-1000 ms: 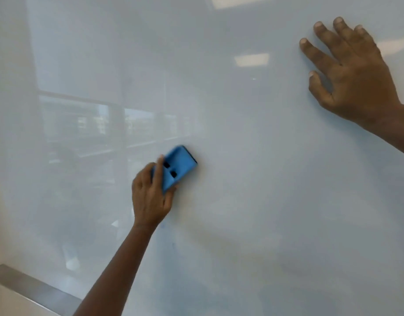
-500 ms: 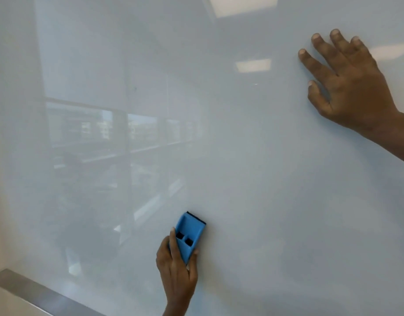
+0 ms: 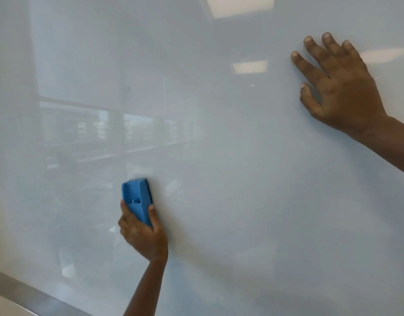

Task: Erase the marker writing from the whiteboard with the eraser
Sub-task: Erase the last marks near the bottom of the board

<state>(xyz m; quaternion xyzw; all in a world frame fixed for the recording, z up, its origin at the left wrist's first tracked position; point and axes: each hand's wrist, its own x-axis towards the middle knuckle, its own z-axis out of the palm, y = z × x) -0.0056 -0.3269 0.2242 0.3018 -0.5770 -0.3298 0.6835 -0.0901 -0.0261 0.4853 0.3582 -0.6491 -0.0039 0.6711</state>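
A glossy whiteboard (image 3: 230,167) fills almost the whole head view. My left hand (image 3: 142,233) grips the lower end of a blue eraser (image 3: 137,199) and presses it flat against the board at lower centre-left, long side upright. My right hand (image 3: 338,87) rests flat on the board at upper right, fingers spread, holding nothing. I see no clear marker writing; only a tiny dark fleck (image 3: 128,87) shows at upper left.
A metal tray ledge (image 3: 25,295) runs along the board's bottom-left edge. The board's surface mirrors ceiling lights (image 3: 250,66) and a window scene (image 3: 93,131).
My left hand swept the eraser down the board, then back up and slightly left, turning it upright. My right hand stayed planted at upper right.
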